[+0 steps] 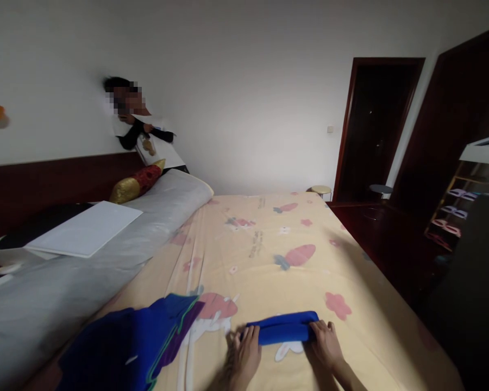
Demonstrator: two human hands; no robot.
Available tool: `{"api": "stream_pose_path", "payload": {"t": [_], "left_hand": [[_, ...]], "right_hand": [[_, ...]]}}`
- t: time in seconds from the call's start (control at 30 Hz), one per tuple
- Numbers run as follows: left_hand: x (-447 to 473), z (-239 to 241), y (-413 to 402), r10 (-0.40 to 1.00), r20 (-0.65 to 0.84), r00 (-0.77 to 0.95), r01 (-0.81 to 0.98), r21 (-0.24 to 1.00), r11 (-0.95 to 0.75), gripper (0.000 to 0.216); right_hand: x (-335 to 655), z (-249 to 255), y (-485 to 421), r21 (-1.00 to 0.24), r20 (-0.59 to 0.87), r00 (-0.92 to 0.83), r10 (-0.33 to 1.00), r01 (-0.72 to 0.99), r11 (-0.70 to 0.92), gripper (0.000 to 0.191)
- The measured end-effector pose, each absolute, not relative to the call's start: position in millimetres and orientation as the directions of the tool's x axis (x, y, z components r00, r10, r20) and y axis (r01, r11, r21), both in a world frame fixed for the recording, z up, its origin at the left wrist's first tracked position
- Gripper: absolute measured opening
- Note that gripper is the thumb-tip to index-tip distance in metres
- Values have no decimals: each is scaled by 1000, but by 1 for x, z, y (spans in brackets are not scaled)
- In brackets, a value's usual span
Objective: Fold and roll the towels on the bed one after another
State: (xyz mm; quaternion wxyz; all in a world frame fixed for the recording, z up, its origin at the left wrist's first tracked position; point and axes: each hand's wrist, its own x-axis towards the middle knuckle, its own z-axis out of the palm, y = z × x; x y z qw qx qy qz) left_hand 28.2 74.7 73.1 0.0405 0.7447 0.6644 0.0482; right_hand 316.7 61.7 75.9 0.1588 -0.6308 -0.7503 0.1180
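Note:
A folded blue cloth (pixel 284 328) forms a narrow strip lying across the bed in front of me. My left hand (pixel 248 350) grips its left end, with the fingers bent over the edge. Closed on the right end is my right hand (pixel 325 342), its thumb side partly hidden. Whether the cloth is a garment I cannot tell. To the left of my left hand lies a larger blue cloth piece (pixel 118 342) with green edging and a purple part, loosely spread and cut off by the lower frame edge.
The bed sheet (pixel 244 271) is pale yellow with carrot and rabbit prints. Along the headboard run a long grey bolster (pixel 146 239), a white board (pixel 85 228) and a red-gold cushion (pixel 138 182). A shoe rack (pixel 452 212) and stools (pixel 321 189) stand beyond the bed; a picture of a person (pixel 142 125) is at the wall.

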Motion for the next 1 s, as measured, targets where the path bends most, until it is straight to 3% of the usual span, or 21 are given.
{"api": "stream_pose_path", "payload": {"t": [0.17,0.33,0.43,0.53,0.67,0.77,0.83,0.93,1.0], "left_hand": [[30,103,78,980,-192,60,990,139,-34,56],[20,115,68,979,-198,43,982,187,-5,54],[16,109,66,977,-209,51,982,189,-11,59],[17,101,66,972,-235,15,993,115,13,71],[21,101,62,980,-190,-59,998,5,61,73],[25,101,54,997,-20,-68,997,-24,68,74],[33,97,47,995,81,52,999,6,-53,77],[52,86,38,923,107,369,920,98,-379,81],[64,79,35,873,117,474,863,135,-487,79]], "right_hand": [[326,83,63,-364,6,-141,990,922,133,43],[318,83,56,-332,44,-82,996,939,92,48],[304,83,50,-385,142,-173,975,897,216,57],[293,76,44,-438,185,-339,923,812,386,60],[294,71,42,-495,152,-417,896,752,434,58],[300,77,47,-516,114,-427,897,746,421,58],[300,83,51,-514,80,-436,896,752,412,58],[295,88,56,-492,33,-416,909,785,377,59],[293,88,59,-474,30,-394,919,804,360,59]]}}
